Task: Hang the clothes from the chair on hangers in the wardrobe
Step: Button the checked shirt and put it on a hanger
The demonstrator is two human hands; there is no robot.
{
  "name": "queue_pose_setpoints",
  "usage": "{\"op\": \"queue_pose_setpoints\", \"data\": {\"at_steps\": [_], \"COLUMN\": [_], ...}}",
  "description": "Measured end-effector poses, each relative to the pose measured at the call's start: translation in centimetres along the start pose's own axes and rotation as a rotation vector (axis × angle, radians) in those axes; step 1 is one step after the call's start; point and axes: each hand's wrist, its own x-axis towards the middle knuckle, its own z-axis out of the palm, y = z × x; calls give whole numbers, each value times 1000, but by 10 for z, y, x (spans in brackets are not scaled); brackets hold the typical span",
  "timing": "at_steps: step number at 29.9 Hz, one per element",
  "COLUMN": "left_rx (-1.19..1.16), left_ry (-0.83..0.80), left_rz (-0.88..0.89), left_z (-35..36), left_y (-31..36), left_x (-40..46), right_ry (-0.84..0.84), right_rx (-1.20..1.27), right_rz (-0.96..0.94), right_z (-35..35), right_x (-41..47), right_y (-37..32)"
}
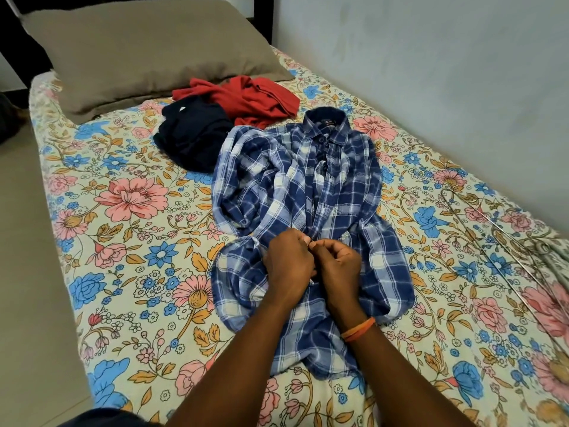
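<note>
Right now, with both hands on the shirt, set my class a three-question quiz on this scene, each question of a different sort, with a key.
1. True or false: the blue plaid shirt lies on the floral bedsheet with its collar pointing away from the person.
2. Which garment touches the plaid shirt's collar end? A. red garment B. brown pillow C. a green towel
3. Fill in: the left hand and right hand pinch the shirt's front ____.

Key: 1 true; 2 A; 3 placket (button strip).

The wire hangers lie on the bed to the right, untouched.
</note>
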Motion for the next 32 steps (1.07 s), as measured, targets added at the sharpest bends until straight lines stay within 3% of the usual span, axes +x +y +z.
{"op": "queue_pose_setpoints", "data": {"at_steps": [6,12,15,18,20,23,27,32], "left_rx": [33,-7,217,358,415,408,570,574], "left_ry": [4,-78,-106,-117,-138,-70,102,80], "left_rz": [7,-126,-24,128,146,93,157,393], "left_z": [6,2,1,-2,-7,-13,-8,3], "left_y": [-2,3,1,3,9,16,28,42], "left_x": [0,9,3,0,5,16,38,64], "right_ry": [2,-98,-21,120,114,130,152,197], "right_rx": [-32,79,8,-296,-472,-673,-750,-658], "right_rz": [20,106,108,-108,-234,-239,-147,-194], "right_z": [3,-2,-10,-12,-4,9,16,14], "right_x": [0,1,8,31,48,67,76,73], "right_y": [-3,-7,-13,-25,-33,-35,-32,-27]}}
